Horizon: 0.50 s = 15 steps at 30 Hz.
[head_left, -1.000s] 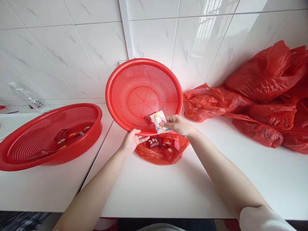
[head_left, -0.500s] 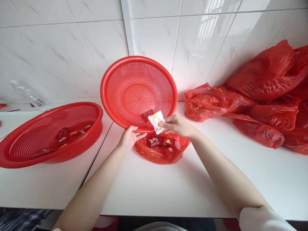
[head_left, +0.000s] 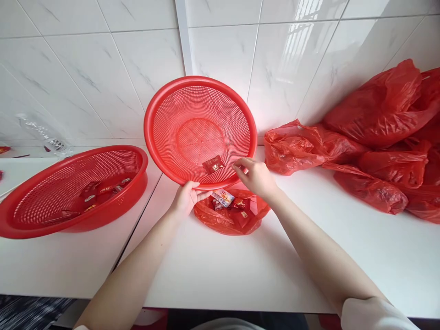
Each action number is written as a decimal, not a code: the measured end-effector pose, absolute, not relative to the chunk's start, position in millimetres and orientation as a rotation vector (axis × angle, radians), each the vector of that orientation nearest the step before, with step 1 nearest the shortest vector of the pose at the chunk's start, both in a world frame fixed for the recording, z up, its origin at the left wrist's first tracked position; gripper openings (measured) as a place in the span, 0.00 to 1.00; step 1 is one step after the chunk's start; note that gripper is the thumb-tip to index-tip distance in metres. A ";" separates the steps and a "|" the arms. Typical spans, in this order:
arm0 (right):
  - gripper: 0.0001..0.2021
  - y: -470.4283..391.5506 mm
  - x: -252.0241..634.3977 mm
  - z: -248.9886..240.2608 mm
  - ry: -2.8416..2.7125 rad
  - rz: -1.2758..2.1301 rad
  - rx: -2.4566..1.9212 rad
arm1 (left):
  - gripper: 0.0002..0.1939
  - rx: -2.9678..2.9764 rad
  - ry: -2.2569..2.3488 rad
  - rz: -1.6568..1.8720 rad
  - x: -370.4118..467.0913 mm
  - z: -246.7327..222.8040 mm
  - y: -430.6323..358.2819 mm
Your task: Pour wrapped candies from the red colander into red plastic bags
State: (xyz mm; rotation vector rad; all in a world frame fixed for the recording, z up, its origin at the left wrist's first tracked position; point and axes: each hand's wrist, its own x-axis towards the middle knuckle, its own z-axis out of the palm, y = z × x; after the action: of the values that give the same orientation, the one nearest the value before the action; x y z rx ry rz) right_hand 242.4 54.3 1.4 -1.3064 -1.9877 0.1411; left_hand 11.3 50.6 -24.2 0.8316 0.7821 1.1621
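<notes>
A red mesh basket (head_left: 201,107) is tilted up toward the wall. My left hand (head_left: 185,198) grips its lower rim, thumb on top and fingers underneath. One dark red wrapped packet (head_left: 213,165) lies low inside the basket. To the packet's right, over the rim, my right hand (head_left: 255,176) hovers with curled fingers slightly apart and nothing visible in them. Just below, an open red plastic bag (head_left: 229,228) holds several red packets (head_left: 241,203). A white, colourful-printed packet (head_left: 222,197) lies on top of these, partly behind the basket rim.
A second red basket (head_left: 137,183) with several dark red packets stands tilted at left. Several filled red plastic bags (head_left: 381,105) are piled at right against the tiled wall. A clear plastic bottle (head_left: 46,137) lies at the back left. The white table (head_left: 213,270) has a dark seam.
The white printed packet has left my right hand and now lies in the bag. My right hand has moved slightly up and right. The left hand still grips the basket.
</notes>
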 end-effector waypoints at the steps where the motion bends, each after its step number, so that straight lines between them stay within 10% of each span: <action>1: 0.15 53.8 241.4 0.8 -2.019 0.128 -1.265 | 0.05 0.847 0.777 1.134 13.9 -23.2 46.9; 7: 0.35 52.9 239.3 -12.9 -2.414 0.266 -1.302 | 0.14 0.914 0.772 1.024 24.4 -18.0 29.8; 15: 0.31 49.6 231.9 -10.2 -2.369 0.169 -1.240 | 0.14 0.947 0.775 0.983 18.6 -17.9 33.6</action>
State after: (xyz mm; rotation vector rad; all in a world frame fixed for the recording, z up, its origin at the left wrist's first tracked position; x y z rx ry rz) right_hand 231.9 49.6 -10.2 -1.2402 -2.3692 0.1686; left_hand 18.6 33.6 -17.9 0.9467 0.7749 0.9830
